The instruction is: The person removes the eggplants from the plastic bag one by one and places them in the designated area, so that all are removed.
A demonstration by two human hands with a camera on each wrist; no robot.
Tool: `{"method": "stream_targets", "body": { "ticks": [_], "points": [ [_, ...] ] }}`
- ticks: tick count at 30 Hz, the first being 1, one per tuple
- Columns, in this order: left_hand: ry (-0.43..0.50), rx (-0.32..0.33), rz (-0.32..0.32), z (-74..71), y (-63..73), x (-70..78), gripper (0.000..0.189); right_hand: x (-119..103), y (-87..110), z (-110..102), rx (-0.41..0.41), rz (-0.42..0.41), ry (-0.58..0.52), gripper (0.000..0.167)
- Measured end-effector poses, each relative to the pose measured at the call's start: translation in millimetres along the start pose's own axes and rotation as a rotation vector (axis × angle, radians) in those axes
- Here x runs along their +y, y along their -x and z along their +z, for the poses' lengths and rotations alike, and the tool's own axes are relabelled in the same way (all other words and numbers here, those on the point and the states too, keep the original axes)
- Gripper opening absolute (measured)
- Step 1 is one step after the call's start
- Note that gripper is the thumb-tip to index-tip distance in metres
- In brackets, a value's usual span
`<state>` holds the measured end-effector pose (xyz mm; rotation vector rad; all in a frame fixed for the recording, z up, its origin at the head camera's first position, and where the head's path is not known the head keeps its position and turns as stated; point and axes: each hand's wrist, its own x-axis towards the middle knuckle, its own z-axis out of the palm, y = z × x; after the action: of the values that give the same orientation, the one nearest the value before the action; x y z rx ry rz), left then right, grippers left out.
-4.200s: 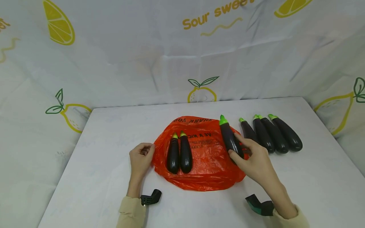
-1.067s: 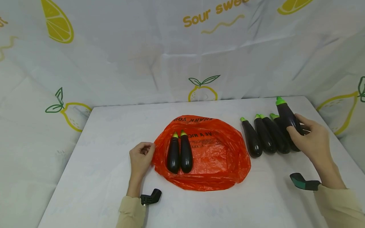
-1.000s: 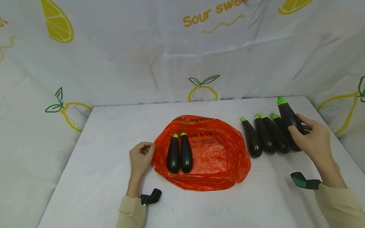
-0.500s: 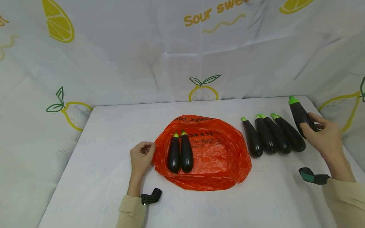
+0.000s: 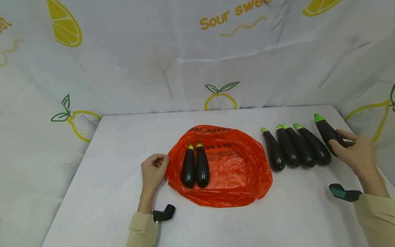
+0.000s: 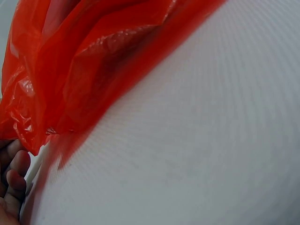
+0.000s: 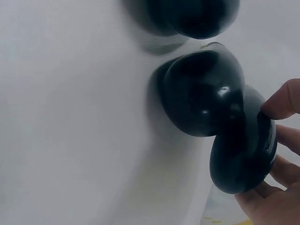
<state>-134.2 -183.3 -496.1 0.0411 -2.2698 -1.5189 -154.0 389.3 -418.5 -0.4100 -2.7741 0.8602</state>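
Observation:
At the bag's left edge, my left hand point(image 5: 153, 171) pinches the rim of a red plastic bag point(image 5: 229, 175); in the left wrist view the curled fingers point(image 6: 18, 164) meet the crumpled film. Two dark eggplants point(image 5: 188, 168) with green stem ends lie side by side on the bag. My right hand point(image 5: 358, 152) grips another eggplant point(image 5: 326, 132) by its thick lower part, at the right end of a row of several eggplants point(image 5: 288, 147). The right wrist view shows the held eggplant point(image 7: 241, 161) close beside a neighbouring one point(image 7: 201, 93).
Everything lies on a white table point(image 5: 108, 151), whose right edge runs close to my right hand. Behind it hangs a white cloth point(image 5: 139, 68) printed with lemons. Black wrist cameras point(image 5: 164, 213) stick out from both wrists.
The right hand has carried the eggplant from above the bag, over the row, to its right end. In the last half second it came lower. The left hand stays at the bag.

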Motion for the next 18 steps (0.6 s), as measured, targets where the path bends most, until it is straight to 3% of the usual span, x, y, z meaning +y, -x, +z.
{"method": "stream_targets", "body": {
  "ticks": [5,18],
  "points": [
    [-0.016,-0.001,-0.001,0.0,0.4,1.0,0.005,4.6,-0.5,5.1,-0.023,-0.010,-0.003,0.057],
    [0.007,0.005,-0.008,0.8,0.5,0.7,0.006,9.1,2.1,8.8,-0.110,0.081,0.048,0.062]
  ]
}}
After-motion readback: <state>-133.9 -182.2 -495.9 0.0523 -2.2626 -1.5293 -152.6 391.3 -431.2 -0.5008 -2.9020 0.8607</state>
